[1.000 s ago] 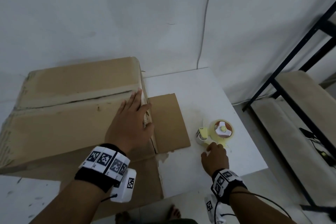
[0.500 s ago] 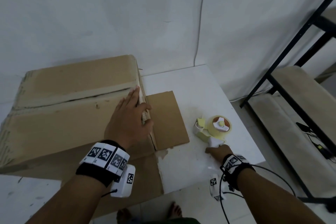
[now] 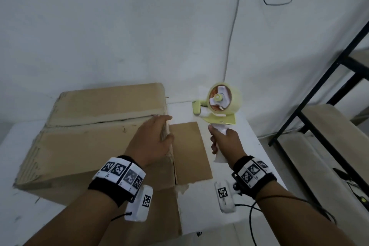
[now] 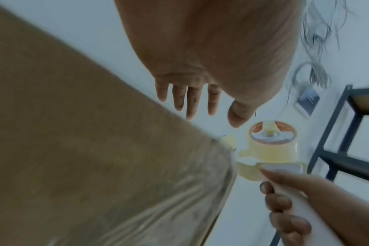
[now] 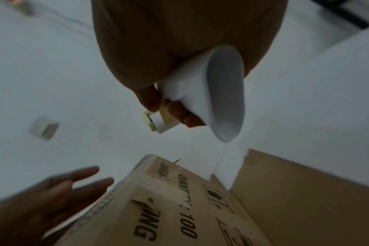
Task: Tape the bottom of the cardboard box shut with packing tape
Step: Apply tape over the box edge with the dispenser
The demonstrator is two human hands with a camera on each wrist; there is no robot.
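The brown cardboard box (image 3: pixel 85 142) lies on the white table (image 3: pixel 247 146) with its bottom flaps up, and a seam (image 3: pixel 99 123) runs across them. One side flap (image 3: pixel 189 150) lies flat on the table to the right. My left hand (image 3: pixel 153 138) stays at the right edge of the box top, fingers (image 4: pixel 190 103) straight and holding nothing. My right hand (image 3: pixel 225 142) grips the white handle (image 5: pixel 200 93) of the yellow tape dispenser (image 3: pixel 219 104). It holds the dispenser in the air, right of the box, with the tape roll upright.
A black metal shelf frame (image 3: pixel 323 94) with pale boards stands close on the right. The white wall (image 3: pixel 139 26) rises just behind the table, with a cable (image 3: pixel 233 32) hanging down it. Printed text shows on the box side (image 5: pixel 169 216).
My right hand took the tape dispenser by its handle, lifted it off the table and moved it up and towards the back. My left hand stayed at the box's right edge.
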